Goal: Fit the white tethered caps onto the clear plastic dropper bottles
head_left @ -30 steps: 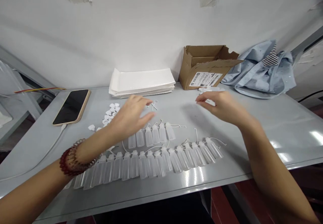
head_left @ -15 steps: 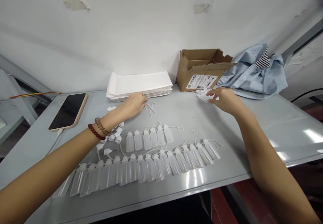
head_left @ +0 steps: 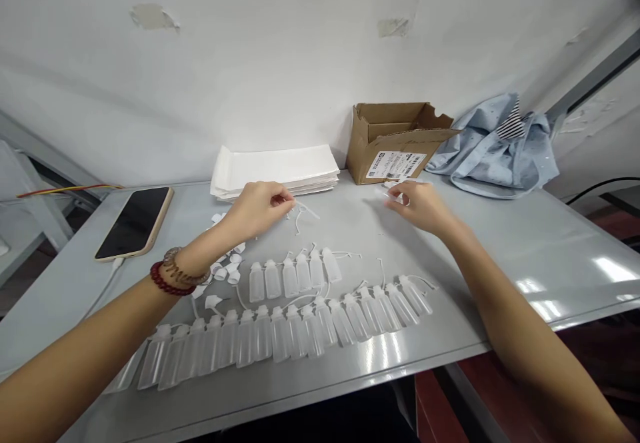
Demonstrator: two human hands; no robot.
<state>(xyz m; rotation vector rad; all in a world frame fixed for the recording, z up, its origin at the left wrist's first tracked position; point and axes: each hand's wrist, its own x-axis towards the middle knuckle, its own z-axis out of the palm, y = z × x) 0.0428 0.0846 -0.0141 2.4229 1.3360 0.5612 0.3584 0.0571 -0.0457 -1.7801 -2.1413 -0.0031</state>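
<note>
We pinch small parts, our left hand [head_left: 257,211] closed on a thin pale strip [head_left: 308,210] and our right hand [head_left: 420,207] on a translucent piece [head_left: 383,192], the two well apart.
We judge this a picking-up step, both parts just over the far middle of the table [head_left: 360,226]; the next move seems to call for a light fingertip grip. At far left lies a phone [head_left: 134,223] on a white cable [head_left: 103,286], then white caps [head_left: 233,276], partly hidden by our left forearm, and a paper stack [head_left: 277,163] behind. Two rows of bottles [head_left: 280,338] lie on the near side, so a low pull back could disturb them. A cardboard box [head_left: 361,146] and blue cloth [head_left: 493,153] limit reach at far right.
</note>
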